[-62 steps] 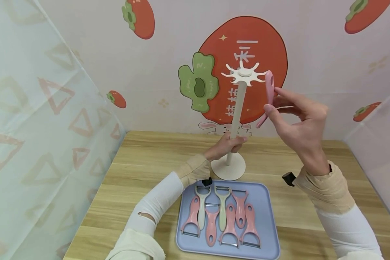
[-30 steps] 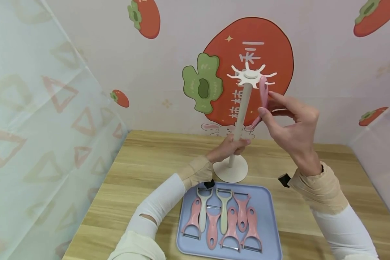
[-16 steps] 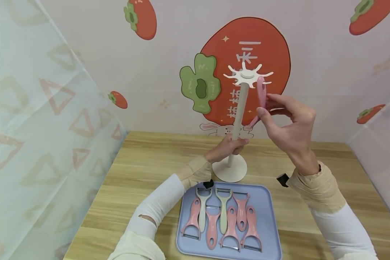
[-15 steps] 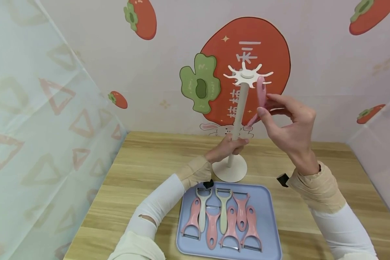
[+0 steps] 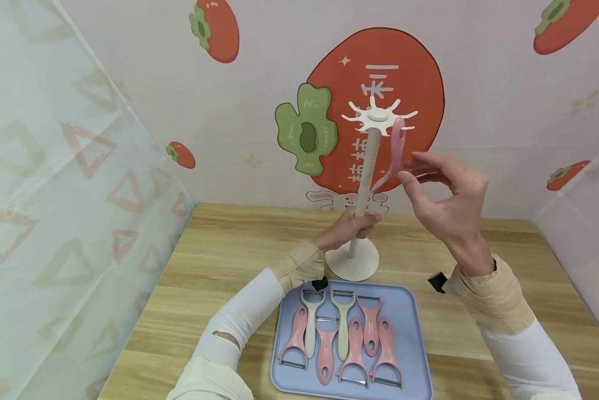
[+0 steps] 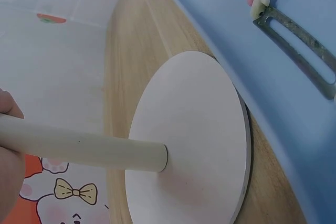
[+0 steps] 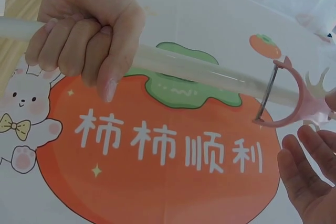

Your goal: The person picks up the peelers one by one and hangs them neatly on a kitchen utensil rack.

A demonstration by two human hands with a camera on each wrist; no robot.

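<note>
Left hand (image 5: 348,226): fingers wrapped round post (image 5: 371,158) of stand, low down.
Right hand (image 5: 451,194): fingers parted, holding nothing, just beside pink peeler.
Pink peeler (image 5: 397,153): at a right-side hook of stand, handle hole up, blade end down toward post.
Stand base (image 5: 361,266): on worktop (image 5: 214,250), just beside tray.
Tray (image 5: 411,333): seven peelers (image 5: 386,341), five pink, two pale.

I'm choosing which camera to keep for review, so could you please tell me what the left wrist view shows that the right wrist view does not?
Only the left wrist view shows the blue tray and the peelers in it. Only the right wrist view shows the right hand, the pink peeler at the stand's hooked top, and the printed characters. Both share the white pole, the left hand gripping it and the rabbit drawing.
</note>
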